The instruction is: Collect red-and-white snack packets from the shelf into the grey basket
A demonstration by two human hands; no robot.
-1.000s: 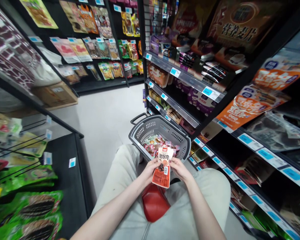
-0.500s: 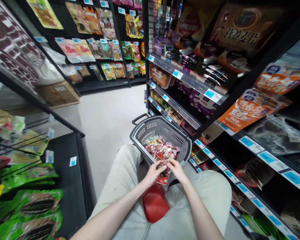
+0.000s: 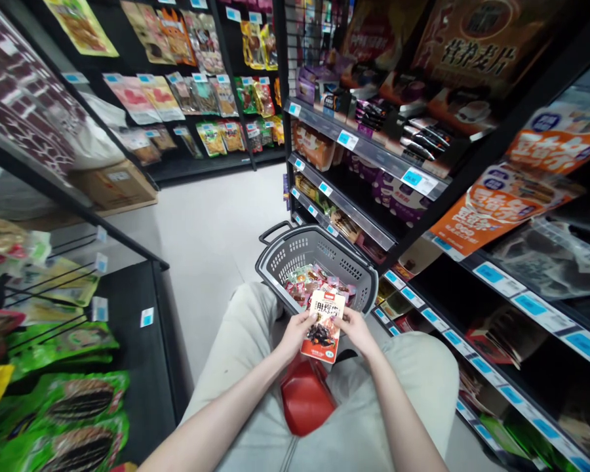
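Left hand (image 3: 295, 335) and right hand (image 3: 356, 333) have moved apart since half a second ago, when their fingertips met, and the red-and-cream packet (image 3: 323, 331) between them is now spread flat, a pictured face up. From where I stand, each hand pinches one side edge, thumbs on top. It's held on the near side of the grey basket (image 3: 364, 278), overlapping that rim to the eye; whether it touches, I can't tell. Small wrapped packs (image 3: 302, 286) lie inside the basket. I'd keep the pinch light, thumbs off the lettering, and both edges evenly taut so it doesn't buckle.
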